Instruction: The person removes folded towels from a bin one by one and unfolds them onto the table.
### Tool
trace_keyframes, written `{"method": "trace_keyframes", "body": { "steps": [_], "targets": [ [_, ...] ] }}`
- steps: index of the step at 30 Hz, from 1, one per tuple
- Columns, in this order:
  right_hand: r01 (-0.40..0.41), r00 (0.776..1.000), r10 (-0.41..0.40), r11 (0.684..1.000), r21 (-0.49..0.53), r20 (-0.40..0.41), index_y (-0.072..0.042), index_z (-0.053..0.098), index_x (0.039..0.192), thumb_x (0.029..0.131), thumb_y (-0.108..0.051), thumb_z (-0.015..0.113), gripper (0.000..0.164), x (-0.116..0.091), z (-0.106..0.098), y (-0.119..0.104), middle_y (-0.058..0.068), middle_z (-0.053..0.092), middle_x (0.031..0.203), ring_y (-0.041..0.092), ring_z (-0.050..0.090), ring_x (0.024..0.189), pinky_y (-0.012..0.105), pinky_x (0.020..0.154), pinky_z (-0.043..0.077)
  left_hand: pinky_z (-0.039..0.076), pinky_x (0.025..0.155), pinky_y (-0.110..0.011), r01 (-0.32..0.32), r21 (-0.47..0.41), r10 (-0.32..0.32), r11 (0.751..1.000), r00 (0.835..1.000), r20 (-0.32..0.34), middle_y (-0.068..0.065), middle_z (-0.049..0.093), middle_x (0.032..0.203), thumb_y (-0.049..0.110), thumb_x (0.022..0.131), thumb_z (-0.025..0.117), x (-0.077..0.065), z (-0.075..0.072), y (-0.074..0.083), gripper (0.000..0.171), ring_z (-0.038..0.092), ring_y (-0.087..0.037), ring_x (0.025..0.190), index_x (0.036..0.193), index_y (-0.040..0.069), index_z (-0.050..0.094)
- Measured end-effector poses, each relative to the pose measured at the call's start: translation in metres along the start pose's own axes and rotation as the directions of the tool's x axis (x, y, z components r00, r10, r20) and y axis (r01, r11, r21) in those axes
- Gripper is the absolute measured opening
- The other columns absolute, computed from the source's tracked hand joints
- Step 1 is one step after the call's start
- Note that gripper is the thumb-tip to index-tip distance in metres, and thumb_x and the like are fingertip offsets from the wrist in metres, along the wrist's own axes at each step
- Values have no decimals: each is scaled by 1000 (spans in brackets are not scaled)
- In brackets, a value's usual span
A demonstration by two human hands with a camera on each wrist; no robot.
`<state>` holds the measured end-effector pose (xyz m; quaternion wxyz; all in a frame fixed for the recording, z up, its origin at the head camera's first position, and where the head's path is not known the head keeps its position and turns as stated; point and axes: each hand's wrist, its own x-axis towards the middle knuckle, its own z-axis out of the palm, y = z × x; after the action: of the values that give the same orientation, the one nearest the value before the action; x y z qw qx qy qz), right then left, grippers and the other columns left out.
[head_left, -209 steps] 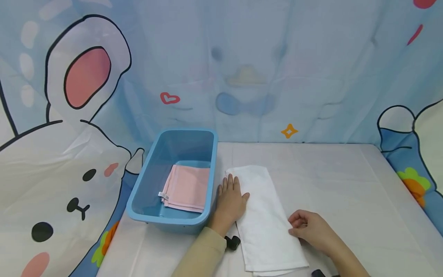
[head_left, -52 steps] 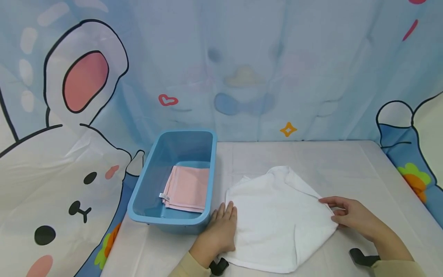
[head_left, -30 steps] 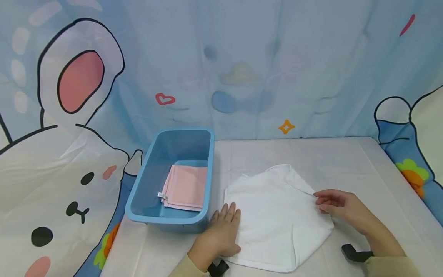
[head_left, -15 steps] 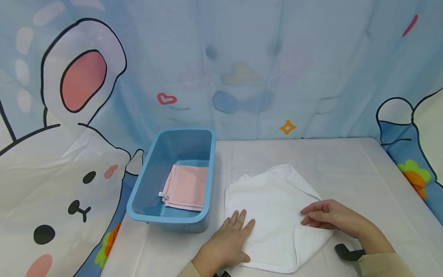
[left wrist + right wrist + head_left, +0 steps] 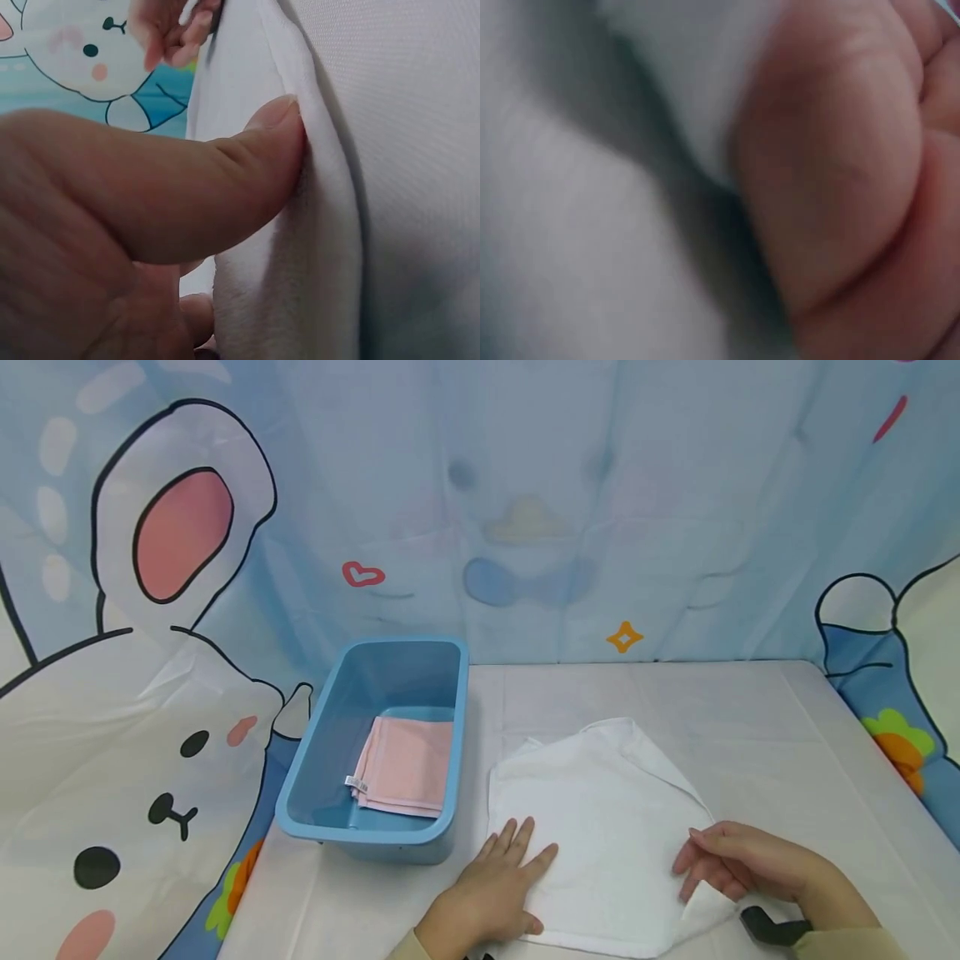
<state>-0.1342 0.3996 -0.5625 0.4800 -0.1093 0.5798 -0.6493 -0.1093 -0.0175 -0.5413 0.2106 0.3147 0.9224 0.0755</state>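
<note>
A white towel lies partly folded on the table, its far right edge creased over. My left hand rests on its near left part with fingers spread. In the left wrist view the thumb touches the towel's thick edge. At the towel's right side is my right hand, its fingers loosely bent. A lifted towel corner stands against those fingers, with no clear pinch on it. The right wrist view is blurred: it shows part of the hand beside white cloth.
A blue plastic basin stands left of the towel. Inside lies a folded pink cloth with a small white tag. The table has a white cover, and a blue cartoon-print curtain hangs behind it.
The towel went from a narrow folded strip to a wider spread. Lately my right hand moved from its right edge down to the near right flap, which now lifts outward. My left hand slid slightly right.
</note>
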Motion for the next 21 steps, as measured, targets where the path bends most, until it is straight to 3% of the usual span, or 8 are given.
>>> {"method": "trace_keyframes", "body": {
  "steps": [3, 5, 7, 11, 14, 18, 21],
  "targets": [
    [-41, 999, 39, 998, 44, 33, 22, 59, 128, 120, -26, 18, 64, -2, 2, 4, 19, 82, 110, 18, 81, 85, 26, 73, 63, 23, 135, -51, -3, 3, 3, 1000, 1000, -4, -7, 7, 184, 56, 89, 82, -1, 2, 0, 103, 9, -31, 171, 172, 42, 22],
    [-63, 997, 60, 996, 67, 50, 23, 58, 126, 120, -27, 18, 65, -3, 3, 7, 18, 83, 106, 24, 83, 95, 33, 77, 66, 23, 135, -51, -6, 8, 6, 1000, 1000, -6, -7, 6, 184, 56, 89, 81, -1, 3, -1, 103, 9, -31, 171, 172, 42, 22],
    [-72, 996, 68, 995, 68, 52, 24, 58, 127, 120, -27, 18, 65, -4, 4, 7, 18, 83, 106, 24, 83, 95, 35, 79, 67, 24, 135, -51, -9, 13, 9, 1000, 1000, -9, -7, 6, 184, 56, 90, 81, -1, 4, -1, 102, 10, -31, 171, 172, 41, 21],
    [-65, 998, 65, 998, 26, 5, 20, 59, 133, 120, -28, 19, 64, -3, 2, 3, 21, 82, 110, 25, 83, 96, 36, 81, 67, 26, 134, -51, -7, 7, 7, 1000, 1000, -9, -6, 9, 184, 56, 90, 80, 0, 2, -2, 100, 12, -31, 171, 171, 40, 24],
    [-36, 998, 34, 999, -40, -55, 15, 59, 138, 120, -28, 22, 60, -2, -2, -3, 25, 80, 114, 28, 83, 98, 38, 83, 67, 28, 134, -50, 2, -24, -3, 1000, 1000, -20, -6, 17, 182, 54, 94, 78, 2, -5, -1, 91, 18, -31, 169, 170, 34, 32],
    [-2, 988, -23, 987, -163, -152, 13, 55, 144, 120, -27, 29, 53, 2, -8, -16, 25, 79, 120, 32, 81, 102, 41, 87, 67, 33, 132, -48, 18, -30, -21, 999, 994, -111, -11, 32, 178, 46, 102, 71, 11, -16, 1, 74, 28, -32, 166, 166, 21, 44],
    [-1, 964, -73, 961, -277, -255, 12, 53, 144, 119, -27, 37, 50, 7, -8, -29, 21, 78, 123, 31, 79, 103, 40, 88, 66, 37, 129, -48, 38, 12, -34, 999, 972, -234, -16, 41, 172, 37, 106, 68, 22, -25, 1, 63, 37, -34, 162, 161, 13, 50]
  ]
}}
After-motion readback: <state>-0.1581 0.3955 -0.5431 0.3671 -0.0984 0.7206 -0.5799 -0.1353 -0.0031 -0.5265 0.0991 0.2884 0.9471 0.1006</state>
